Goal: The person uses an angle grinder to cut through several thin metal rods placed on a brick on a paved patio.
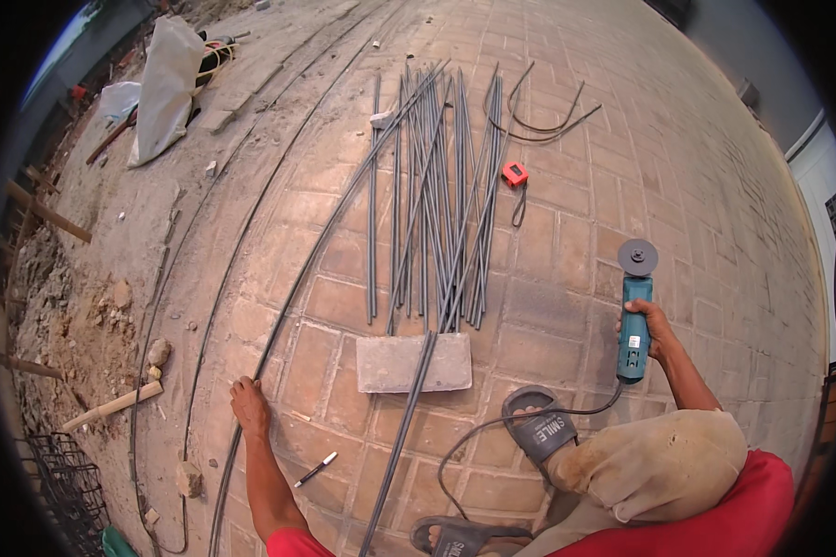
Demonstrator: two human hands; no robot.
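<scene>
My right hand is wrapped round the teal body of an angle grinder, held upright in the picture with its dark cutting disc at the far end. A black cord runs from its near end past my sandalled foot. On the left, my left hand is closed at a long, dark steel rod, which curves from the far end of a rod pile down past my forearm. Cut steel rods lie in a loose pile ahead. Another pair of rods slants across a grey concrete block.
A red tape measure lies right of the pile, near bent rods. A marker rests on the paving between my arm and the rods. Wood pieces, rubble and a whitish sack are at left.
</scene>
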